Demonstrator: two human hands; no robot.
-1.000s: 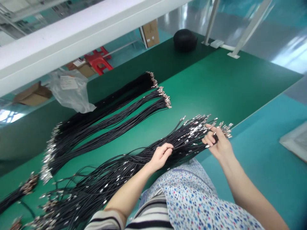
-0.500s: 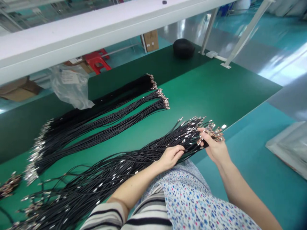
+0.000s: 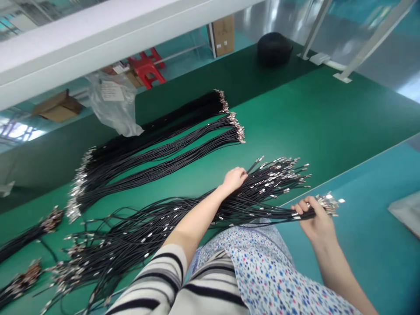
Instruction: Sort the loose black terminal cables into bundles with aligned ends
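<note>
A thick pile of thin black cables (image 3: pixel 183 214) with small shiny metal ends lies across the near side of the green table. My right hand (image 3: pixel 316 218) is closed round a smaller bunch of cables (image 3: pixel 282 213), just behind its metal tips (image 3: pixel 330 202), which poke out past the fingers. This bunch stretches from the pile over the table's front edge. Across the top of the pile lies my left hand (image 3: pixel 234 180), its fingers curled onto the cables. Loose cable ends fan out to the right of it.
Sorted cable bundles (image 3: pixel 164 168) lie behind the pile, with a clear plastic bag (image 3: pixel 114 103) touching the rear one. More cable bunches (image 3: pixel 22 280) are at the left. A dark round object (image 3: pixel 274 49) sits far back near the shelf legs (image 3: pixel 370 48). A white shelf beam (image 3: pixel 131 37) crosses above.
My right hand has pulled its bunch rightward and away from the pile's other ends. My left hand has shifted from the pile's near side to its top. The view has turned slightly.
</note>
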